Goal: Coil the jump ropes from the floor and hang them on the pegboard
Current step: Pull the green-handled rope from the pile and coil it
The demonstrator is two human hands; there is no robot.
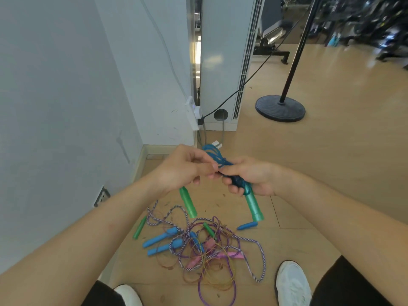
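Head view: at the near edge of the light wooden plank floor (331,173) stand two white sneakers, the left sneaker (129,294) and the right sneaker (292,283), below black trouser legs. Just beyond them lies a tangled heap of jump ropes (205,250). In it a purple-and-white braided rope (261,257), a thin purple cord (206,292) and a thin gold cord (220,277) loop over one another, with flat pink handles (227,254) and rounded blue plastic handles (160,237) among them. A slim green handle (139,227) lies at the heap's left side, towards the skirting. A lone blue handle (247,225) lies apart at its right.

Above the heap both forearms reach forward. The right hand (249,177) has its fingers curled round a coiled bundle of teal-blue plastic jump rope (220,161). The loops stick out past the hand towards the wall corner. One large green ribbed handle (254,206) pokes out under the right palm, with rope wound at its top. The left hand (178,167) pinches a strand of the same rope between thumb and forefinger, touching the right hand's fingertips. The second green ribbed handle (188,203) shows below the left hand; what holds it is hidden.

Farther on, a white power strip (193,113) hangs on the pale grey wall (55,107), with a black cable (247,82) plugged in. Beside it stands a tall white floor-standing air conditioner (223,62). To the right a black round stand base (280,108) carries a slanted black pole. Dark gym equipment at the far edge is blurred.
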